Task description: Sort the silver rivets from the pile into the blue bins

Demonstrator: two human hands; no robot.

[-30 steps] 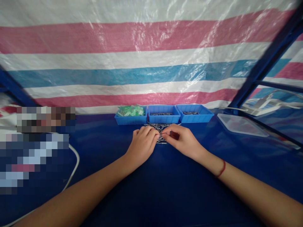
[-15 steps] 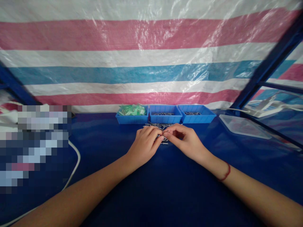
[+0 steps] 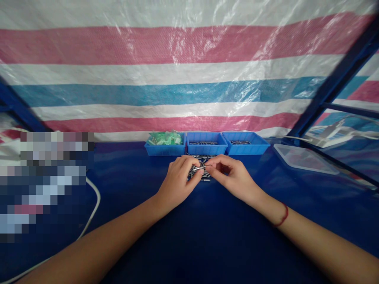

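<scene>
My left hand (image 3: 179,179) curves its thumb and forefinger about a small silver blind rivet (image 3: 199,168), with the fingertips meeting its middle. The rivet lies nearly level, its thicker end to the left. At its thin right end, my right hand (image 3: 232,173) pinches it between thumb and forefinger. Right under both hands is a loose pile of similar rivets (image 3: 206,180) on the blue tabletop (image 3: 189,236). My hands hide part of that pile.
Behind the pile stand three blue bins in a row: one with green-clear packets (image 3: 166,138), a middle bin (image 3: 207,149) and a right bin (image 3: 248,148) with metal pieces. A clear plastic lid (image 3: 304,159) lies right. A white cable (image 3: 95,193) runs along the left.
My left thumb and forefinger have parted a little and moved slightly left, so the rivet between the hands now shows. My right hand has hardly moved.
</scene>
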